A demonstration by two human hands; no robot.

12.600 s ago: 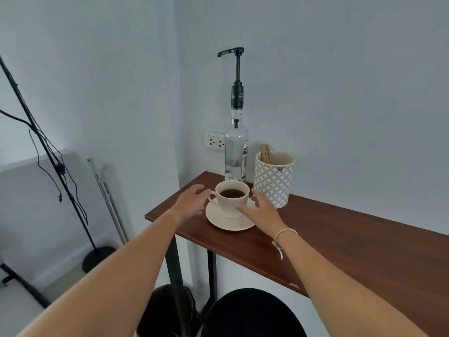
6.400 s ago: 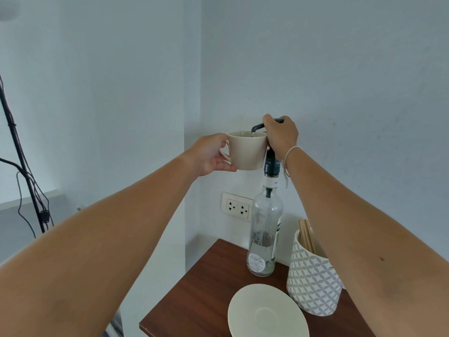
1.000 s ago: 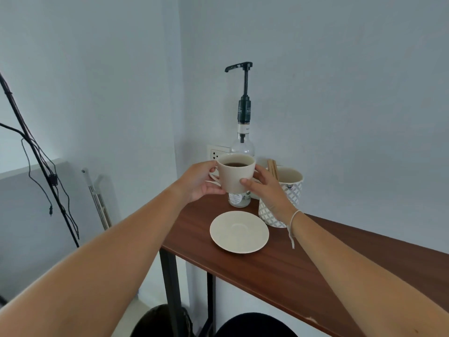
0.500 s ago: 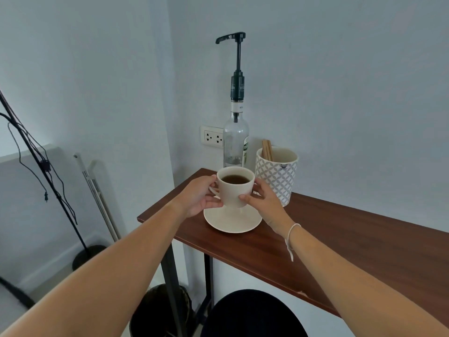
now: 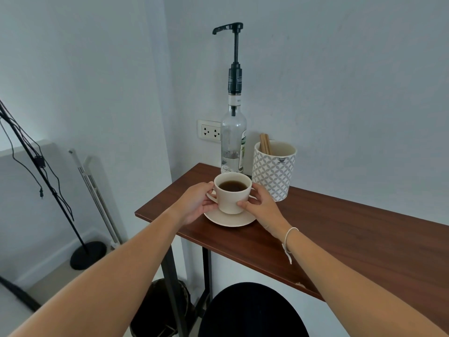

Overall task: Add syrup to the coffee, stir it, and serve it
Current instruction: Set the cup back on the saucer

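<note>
A cream coffee cup [image 5: 232, 199] with dark coffee stands on its cream saucer [image 5: 230, 219] near the left end of the brown table [image 5: 340, 234]. My left hand [image 5: 194, 204] grips the cup at its handle. My right hand [image 5: 261, 206] holds the cup's right side with thumb and fingers. Behind the cup a clear syrup bottle [image 5: 233, 142] with a tall black pump stands against the wall. To its right a patterned white holder [image 5: 273, 170] contains wooden stir sticks [image 5: 264, 143].
A wall socket [image 5: 210, 130] sits left of the bottle. A black stand with cables [image 5: 36, 161] and a metal rod [image 5: 94, 190] are on the floor at left. A black round stool [image 5: 252, 310] and a dark bin [image 5: 158, 310] sit under the table's front edge.
Both hands have lowered the cup from in front of the bottle down onto the saucer. The camera view has tilted slightly.
</note>
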